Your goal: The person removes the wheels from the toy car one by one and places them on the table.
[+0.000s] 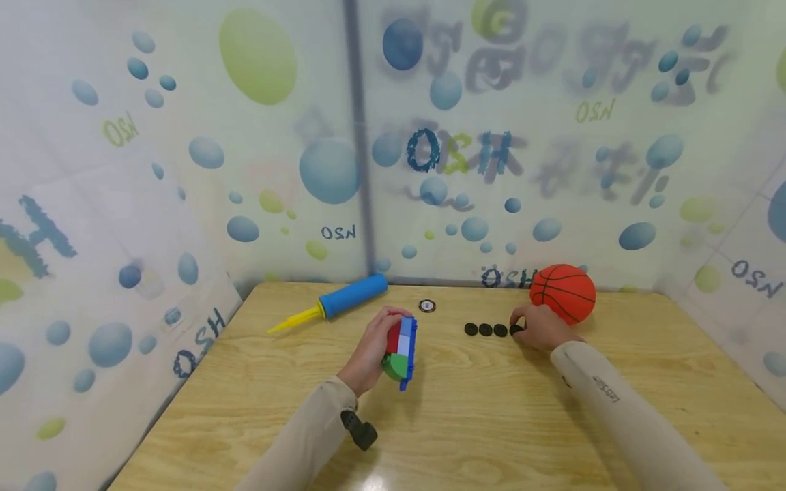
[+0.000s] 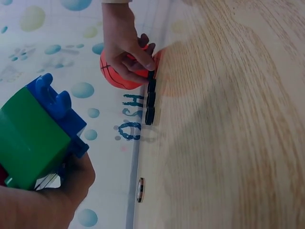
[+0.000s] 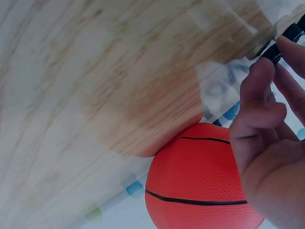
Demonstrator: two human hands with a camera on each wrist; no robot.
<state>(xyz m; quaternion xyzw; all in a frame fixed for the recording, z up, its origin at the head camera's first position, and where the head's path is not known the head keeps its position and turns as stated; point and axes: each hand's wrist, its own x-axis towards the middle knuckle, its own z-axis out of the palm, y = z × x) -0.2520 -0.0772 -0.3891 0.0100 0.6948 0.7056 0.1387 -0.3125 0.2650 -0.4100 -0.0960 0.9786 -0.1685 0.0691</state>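
My left hand (image 1: 367, 356) grips a toy vehicle of building blocks (image 1: 403, 345), held on its side above the table. Its red, white, light-blue and green blocks sit on a blue base; a green curved block (image 2: 35, 138) looms large in the left wrist view. Farther right, my right hand (image 1: 543, 328) pinches a small black disc (image 3: 272, 54) between thumb and fingertips. That disc is at the right end of a row, with three similar black discs (image 1: 486, 330) lying to its left on the table.
A red basketball (image 1: 568, 286) stands just behind my right hand. At the back left lies a blue pump (image 1: 355, 296) with a yellow nozzle. One round black-and-white chip (image 1: 427, 306) lies between them on the wooden table (image 1: 467, 423), which patterned walls enclose.
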